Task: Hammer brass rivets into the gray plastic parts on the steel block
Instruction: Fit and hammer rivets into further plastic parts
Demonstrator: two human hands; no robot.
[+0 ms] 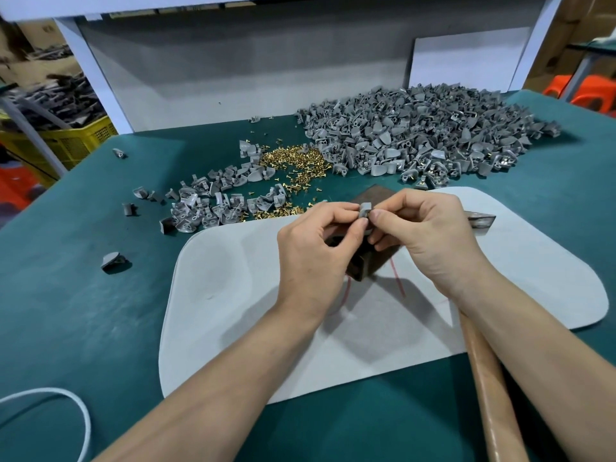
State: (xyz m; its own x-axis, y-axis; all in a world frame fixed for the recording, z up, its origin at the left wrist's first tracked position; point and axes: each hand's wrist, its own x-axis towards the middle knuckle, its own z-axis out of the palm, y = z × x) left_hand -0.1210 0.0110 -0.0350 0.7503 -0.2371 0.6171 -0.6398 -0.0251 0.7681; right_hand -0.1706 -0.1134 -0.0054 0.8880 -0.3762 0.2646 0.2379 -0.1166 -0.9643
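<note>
A small gray plastic part [364, 210] is pinched between the fingertips of my left hand [316, 248] and my right hand [423, 235], just above the dark steel block [370, 261]. The hands hide most of the block. The block stands on a pale gray felt mat [233, 295]. Loose brass rivets [293, 161] lie scattered on the green table beyond the block. No rivet is visible in the part I hold. A hammer lies to the right, its head [481, 222] on the mat and its wooden handle [493, 388] under my right forearm.
A large heap of gray parts [416, 131] fills the back right of the green table [83, 295]. A smaller pile of parts [213, 201] lies left of the rivets, with strays further left. A white cord [66, 411] loops at the front left. A yellow crate [73, 141] stands off the table.
</note>
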